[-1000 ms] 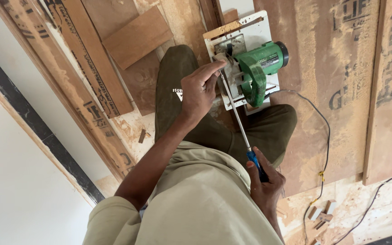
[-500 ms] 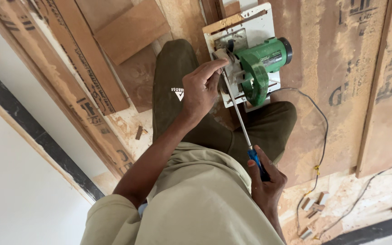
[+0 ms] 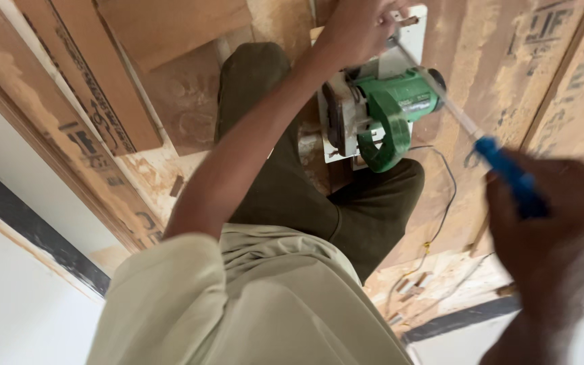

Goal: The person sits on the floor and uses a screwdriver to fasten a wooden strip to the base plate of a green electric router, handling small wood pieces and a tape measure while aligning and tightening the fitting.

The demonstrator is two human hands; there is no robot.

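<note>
Screwdriver [image 3: 501,165], with a blue handle and a thin metal shaft, runs slantwise from the right hand [image 3: 552,230] up to the top of the circular saw [image 3: 380,111]. Its tip seems to meet the saw's white base plate [image 3: 403,51] near the upper edge, right where the left hand [image 3: 359,27] rests; the exact contact spot is blurred. The right hand's fingers are closed round the blue handle, to the lower right of the saw. The left hand lies on the upper part of the saw, at the base plate's top; its fingers are curled down there, but whether they actually clamp anything cannot be told, since the top edge cuts them off.

The saw is green, with a grey blade guard on its left and a looped green handle below. It sits on the person's lap, above the knee of the dark olive trousers [image 3: 285,182]. A thin black cord [image 3: 444,203] trails from the saw down its right side to the wooden floor [image 3: 488,81], which is made of plywood sheets dusted with sawdust. Left of the saw, beyond the leg, lie several wooden boards [image 3: 170,27]. Small wood scraps [image 3: 414,284] lie below the saw, near the cord's end.
</note>
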